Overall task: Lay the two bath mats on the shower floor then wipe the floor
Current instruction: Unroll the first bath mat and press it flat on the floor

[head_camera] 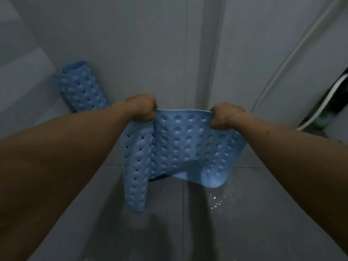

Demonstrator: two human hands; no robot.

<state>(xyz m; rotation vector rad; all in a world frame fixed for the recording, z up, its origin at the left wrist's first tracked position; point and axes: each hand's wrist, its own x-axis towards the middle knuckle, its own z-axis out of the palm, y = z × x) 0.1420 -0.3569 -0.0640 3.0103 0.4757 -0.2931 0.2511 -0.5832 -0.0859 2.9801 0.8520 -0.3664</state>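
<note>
A light blue rubber bath mat with suction cups and small holes hangs in front of me above the floor, its sides curling inward. My left hand grips its top left corner and my right hand grips its top right corner. A second blue bath mat, rolled up, leans upright against the wall at the left. The grey tiled shower floor below is wet, with water glinting under the mat's right end.
Pale wall panels stand close ahead. A white shower hose curves down the right wall. A white-rimmed dark object with something green sits at the far right. A pale ledge or fixture fills the left.
</note>
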